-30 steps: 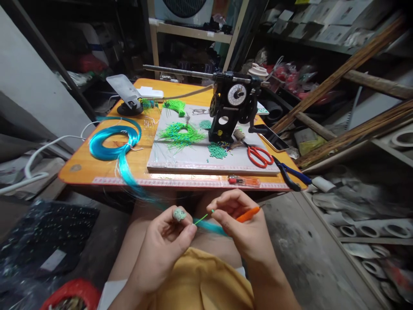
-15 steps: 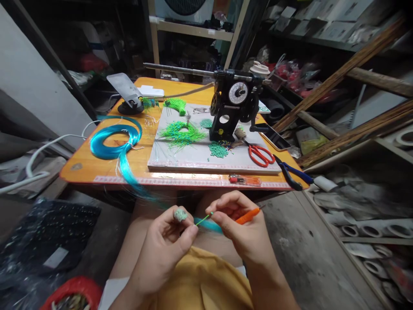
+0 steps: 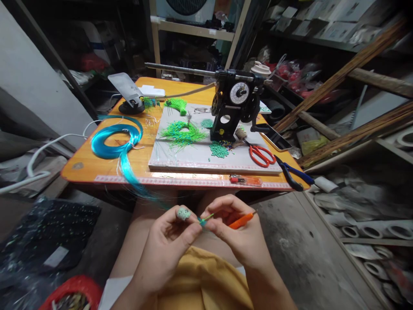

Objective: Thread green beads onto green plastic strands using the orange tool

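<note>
Grip pinched, left hand (image 3: 176,234) nearly meets right hand (image 3: 237,228).

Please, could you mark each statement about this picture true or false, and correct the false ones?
1. The right hand holds an orange-handled tool. True.
2. The black machine with a round white dial lies on its side. False: it stands upright.
3. A glossy turquoise fibre coil lies left of the flat white board. True.
4. The red-handled scissors are in the left hand. False: they lie on the board's right part.
5. The small round green beads are inside a cup. False: they lie loose on the board.
</note>
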Tool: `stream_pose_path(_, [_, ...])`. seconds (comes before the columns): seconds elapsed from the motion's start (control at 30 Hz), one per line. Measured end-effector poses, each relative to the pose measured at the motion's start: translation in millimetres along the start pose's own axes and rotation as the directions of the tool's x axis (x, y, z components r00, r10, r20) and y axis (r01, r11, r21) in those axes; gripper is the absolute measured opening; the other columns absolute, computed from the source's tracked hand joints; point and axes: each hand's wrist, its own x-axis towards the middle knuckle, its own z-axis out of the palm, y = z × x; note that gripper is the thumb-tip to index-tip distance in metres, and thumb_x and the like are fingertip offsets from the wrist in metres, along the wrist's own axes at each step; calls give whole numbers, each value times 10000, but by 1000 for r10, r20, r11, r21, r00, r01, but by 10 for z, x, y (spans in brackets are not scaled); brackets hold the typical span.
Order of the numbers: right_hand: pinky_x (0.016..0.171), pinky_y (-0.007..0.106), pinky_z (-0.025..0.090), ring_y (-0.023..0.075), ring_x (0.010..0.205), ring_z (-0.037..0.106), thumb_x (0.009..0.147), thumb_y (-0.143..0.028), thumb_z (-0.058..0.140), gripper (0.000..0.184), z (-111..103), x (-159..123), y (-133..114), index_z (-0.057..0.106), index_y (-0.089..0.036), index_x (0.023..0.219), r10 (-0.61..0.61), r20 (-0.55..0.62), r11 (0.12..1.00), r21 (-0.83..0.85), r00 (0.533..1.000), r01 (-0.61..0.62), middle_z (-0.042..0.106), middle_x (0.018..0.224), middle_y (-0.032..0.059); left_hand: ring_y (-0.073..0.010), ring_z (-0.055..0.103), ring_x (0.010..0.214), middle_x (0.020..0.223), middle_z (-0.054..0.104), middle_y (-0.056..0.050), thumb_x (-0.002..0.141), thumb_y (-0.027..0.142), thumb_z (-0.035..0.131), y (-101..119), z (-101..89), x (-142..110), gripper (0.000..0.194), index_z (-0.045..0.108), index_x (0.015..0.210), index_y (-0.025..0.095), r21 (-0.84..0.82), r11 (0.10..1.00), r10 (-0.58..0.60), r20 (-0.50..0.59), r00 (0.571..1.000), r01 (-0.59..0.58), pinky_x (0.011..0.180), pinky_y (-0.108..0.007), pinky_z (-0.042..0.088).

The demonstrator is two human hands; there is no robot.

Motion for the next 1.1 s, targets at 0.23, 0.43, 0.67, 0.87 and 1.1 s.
stream_pose_path(0.23, [446, 194, 374, 90, 596, 517, 821, -277, 783, 50, -11, 1, -27, 809, -235, 826, -97, 92, 980, -164, 991, 111, 592, 797, 18, -118, 602, 738, 773, 656, 7, 803, 239, 792, -12, 14, 4, 95, 708, 802, 193, 5, 1000, -16, -50, 999, 16, 685, -172, 499])
stream_pose_path(0.43, [338, 140, 313, 16, 446, 414, 886, -292, 719, 70, -13, -10, -57, 734, -229, 859, -23, 112, 997, 75, 993, 15, 623, 937, 29, -140, 657, 768, 788, 702, -10, 842, 191, 732, -16, 16, 15, 37, 740, 807, 197, 113, 992, 64, -3, 998, -63, 703, -189, 524])
stream_pose_path(0.67, [307, 116, 437, 70, 461, 530, 837, -295, 769, 112, -60, -36, -74, 712, -206, 874, 126, 187, 964, 210, 974, -165, 568, 687, -21, -146, 652, 756, 797, 684, -25, 827, 138, 715, 21, -55, 64, 83, 778, 800, 185, 193, 972, 137, -22, 990, -131, 688, -195, 528])
stream_pose_path(0.87, [312, 98, 425, 23, 381, 486, 838, -287, 776, 252, -20, -44, -61, 608, -211, 1008, 219, 222, 963, 106, 950, -247, 604, 745, -40, -112, 684, 689, 811, 721, -9, 778, 200, 812, 13, -110, 82, 36, 805, 813, 198, -84, 996, -10, -22, 1000, 8, 671, -177, 573])
stream_pose_path(1.1, [313, 92, 403, 8, 361, 473, 843, -317, 771, 257, 2, -27, -71, 567, -213, 960, 224, 230, 965, 84, 947, -249, 598, 754, -51, -92, 709, 679, 771, 762, 7, 779, 146, 825, 30, -103, 100, 190, 733, 938, 195, -255, 967, -22, 0, 1000, 21, 659, -152, 587])
